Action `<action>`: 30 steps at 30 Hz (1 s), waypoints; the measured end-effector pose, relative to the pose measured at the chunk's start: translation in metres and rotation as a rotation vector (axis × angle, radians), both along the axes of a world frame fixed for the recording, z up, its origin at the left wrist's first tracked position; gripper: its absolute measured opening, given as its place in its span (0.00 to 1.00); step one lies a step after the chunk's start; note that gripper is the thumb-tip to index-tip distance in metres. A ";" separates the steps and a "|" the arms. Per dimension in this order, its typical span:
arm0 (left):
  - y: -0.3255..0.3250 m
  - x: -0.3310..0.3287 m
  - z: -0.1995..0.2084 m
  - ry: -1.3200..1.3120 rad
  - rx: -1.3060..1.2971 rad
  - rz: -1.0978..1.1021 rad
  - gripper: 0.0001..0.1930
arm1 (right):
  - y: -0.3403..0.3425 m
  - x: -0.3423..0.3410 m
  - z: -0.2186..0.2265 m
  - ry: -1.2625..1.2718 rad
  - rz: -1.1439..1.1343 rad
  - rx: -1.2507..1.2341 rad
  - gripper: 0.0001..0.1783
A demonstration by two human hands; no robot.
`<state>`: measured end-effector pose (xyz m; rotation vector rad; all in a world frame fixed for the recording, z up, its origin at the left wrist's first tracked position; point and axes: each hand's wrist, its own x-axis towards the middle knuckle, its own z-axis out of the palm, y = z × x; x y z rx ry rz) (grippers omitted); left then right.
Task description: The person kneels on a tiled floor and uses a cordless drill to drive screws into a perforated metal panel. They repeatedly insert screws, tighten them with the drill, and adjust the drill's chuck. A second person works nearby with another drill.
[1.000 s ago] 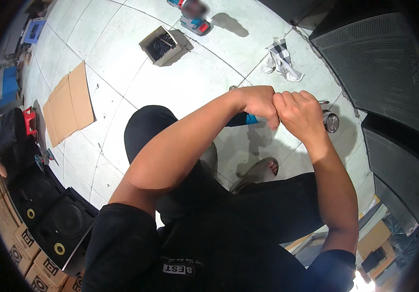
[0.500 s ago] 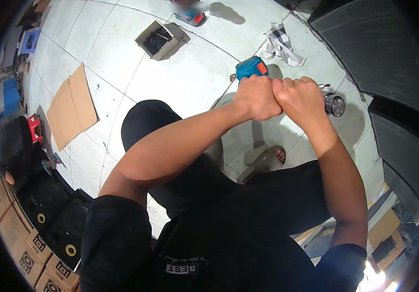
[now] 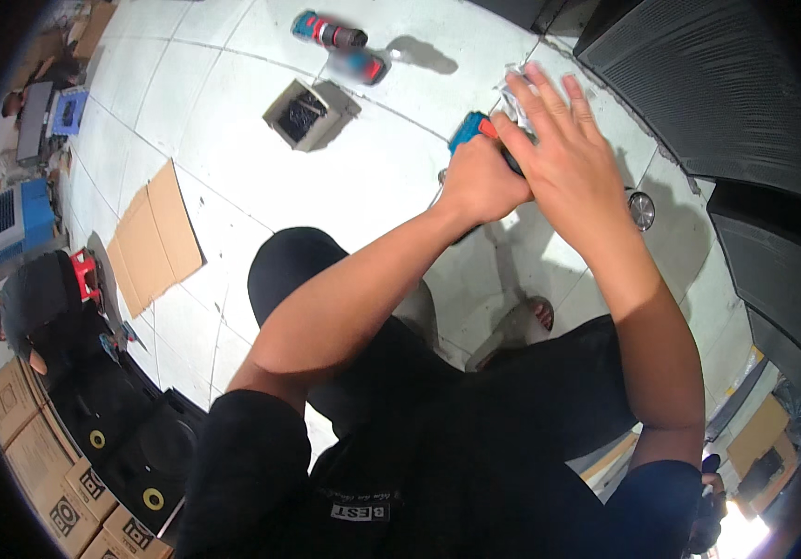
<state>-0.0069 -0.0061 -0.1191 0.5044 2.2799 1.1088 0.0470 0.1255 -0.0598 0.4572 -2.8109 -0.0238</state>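
My left hand (image 3: 486, 182) is closed around the handle of a teal cordless power tool (image 3: 468, 132) with a red patch, low over the tiled floor. A dark part of the tool shows below that hand; the rest is hidden. Beside it my right hand (image 3: 559, 140) is open with fingers spread, its thumb close to the tool's teal end. Behind the right fingers lies a crumpled white cloth (image 3: 514, 93), mostly covered. To the right of the right wrist is a shiny metal cylinder (image 3: 641, 211) on the floor.
A teal cordless drill (image 3: 331, 33) and a blurred battery-like piece (image 3: 359, 67) lie at the far side. Nearby stands a small box (image 3: 293, 121) of dark small parts. Cardboard (image 3: 156, 238) lies left. Black grilled cabinets (image 3: 689, 84) line the right; another person (image 3: 37, 298) bends by speakers (image 3: 130, 447).
My right hand has opened and lifted its fingers away from beside the left hand. The left hand keeps hold of the tool. The view has shifted, bringing the far drill into sight.
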 end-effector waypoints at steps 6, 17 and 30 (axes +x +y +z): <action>-0.021 -0.037 0.048 -0.928 0.778 0.438 0.10 | 0.032 0.003 0.048 -0.022 -0.023 -0.592 0.39; -0.025 -0.018 0.123 -1.155 1.257 0.605 0.25 | 0.037 0.010 0.002 -0.274 0.158 -0.984 0.39; -0.040 -0.009 0.100 -0.568 1.344 0.200 0.29 | 0.016 0.031 0.046 -0.370 -0.032 -1.983 0.17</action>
